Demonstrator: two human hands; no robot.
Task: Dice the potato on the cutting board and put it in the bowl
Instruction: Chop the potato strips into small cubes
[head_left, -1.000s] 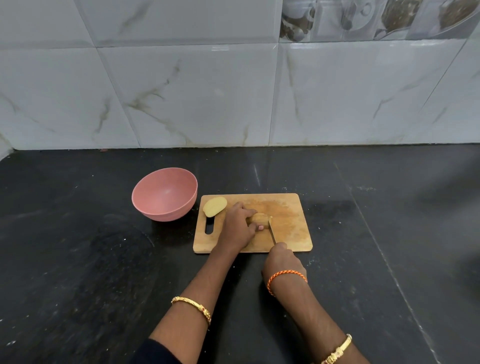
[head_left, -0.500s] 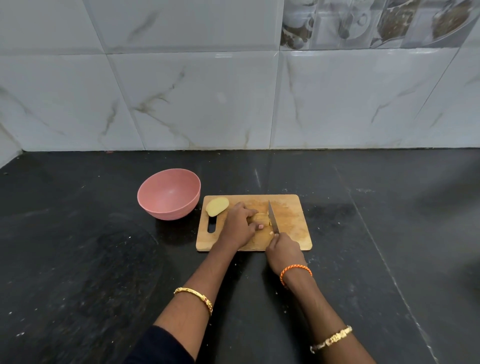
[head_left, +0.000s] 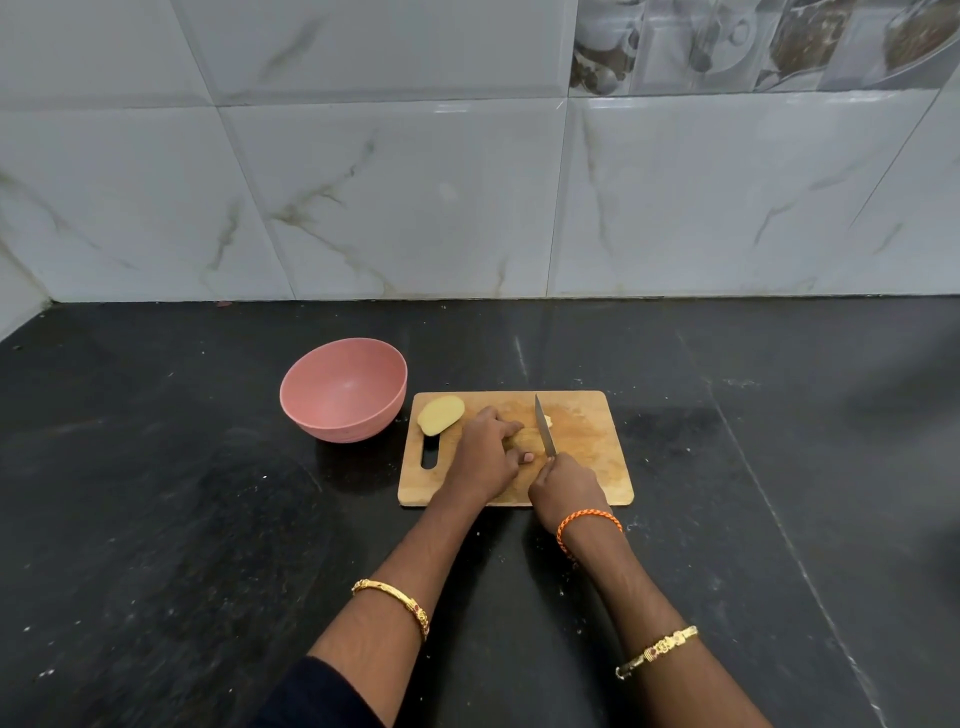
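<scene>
A wooden cutting board (head_left: 592, 457) lies on the black counter. My left hand (head_left: 485, 454) grips a potato half (head_left: 524, 436) in the middle of the board, mostly hiding it. My right hand (head_left: 563, 486) holds a knife (head_left: 544, 426) by its handle, the blade standing on edge at the right end of that potato, where a thin slice shows beside the blade. A second potato half (head_left: 440, 414) lies cut face up at the board's far left corner. An empty pink bowl (head_left: 343, 389) stands just left of the board.
The black stone counter (head_left: 156, 519) reaches back to a white marble-tiled wall (head_left: 415, 197). The board has a handle slot (head_left: 430, 451) at its left end, near the bowl.
My right hand has moved forward onto the board and the knife blade has gone from near the board's front to across the potato's right end. The left hand keeps its hold.
</scene>
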